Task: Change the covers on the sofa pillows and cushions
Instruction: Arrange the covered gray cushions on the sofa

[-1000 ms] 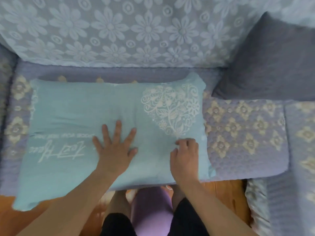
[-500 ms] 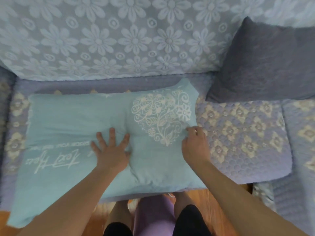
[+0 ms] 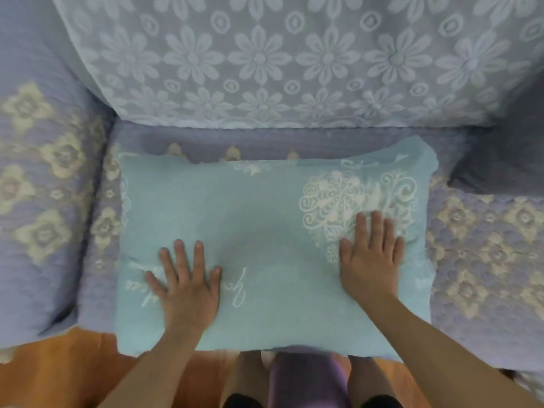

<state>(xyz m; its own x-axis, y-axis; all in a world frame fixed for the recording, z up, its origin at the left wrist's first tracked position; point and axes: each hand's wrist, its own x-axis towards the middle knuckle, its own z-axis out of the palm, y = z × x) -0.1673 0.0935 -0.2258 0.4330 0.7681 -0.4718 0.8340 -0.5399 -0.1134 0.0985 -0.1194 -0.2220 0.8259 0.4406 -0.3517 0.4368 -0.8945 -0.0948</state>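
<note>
The left hand [image 3: 188,285] is lying flat on the teal pillow [image 3: 265,248], with its fingers spread wide and nothing pinched in its grip. It is pressing down on the white writing near the front edge. The right hand [image 3: 371,254] is also lying flat and open, fingers close together, on the bottom of the white heart pattern [image 3: 353,201]. Neither hand is holding anything; both are just pushing on the cloth.

The pillow is lying longways on the sofa seat [image 3: 482,245], its front edge hanging a little over the seat's edge, near the person's knees. It is already wearing its teal cover and looks full to the corners, so I think this one is nearly done and is only getting patted smooth. I cannot see the cover's opening, so I cannot tell if it is closed.

A dark grey cushion [image 3: 512,154] is leaning in the right corner, apart from the pillow. It may be next. A white lace flower cloth [image 3: 265,60] is hanging over the sofa back. The armrest [image 3: 38,184] is on the left. An orange floor [image 3: 64,369] is showing below.
</note>
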